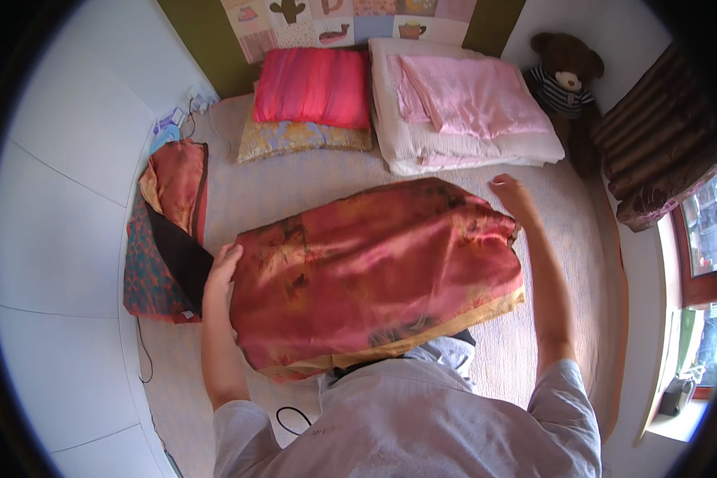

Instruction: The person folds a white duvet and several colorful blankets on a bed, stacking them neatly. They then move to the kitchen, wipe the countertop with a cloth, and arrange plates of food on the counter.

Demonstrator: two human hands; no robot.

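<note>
A red satin cloth with a floral pattern and a gold lower border lies before me, its near edge over my lap. At its left edge my left hand pinches the fabric, thumb on top. Beyond the cloth's far right corner is my right hand, raised and apart from it; its curled fingers are blurred. To the left lies a second piece of satin fabric, partly folded over, with a black band and a teal-and-red patterned part.
A pink pillow rests on a yellow patterned pillow at the back. Beside them is folded cream bedding under pink satin. A brown teddy bear sits in the far right corner. White panels border the left side.
</note>
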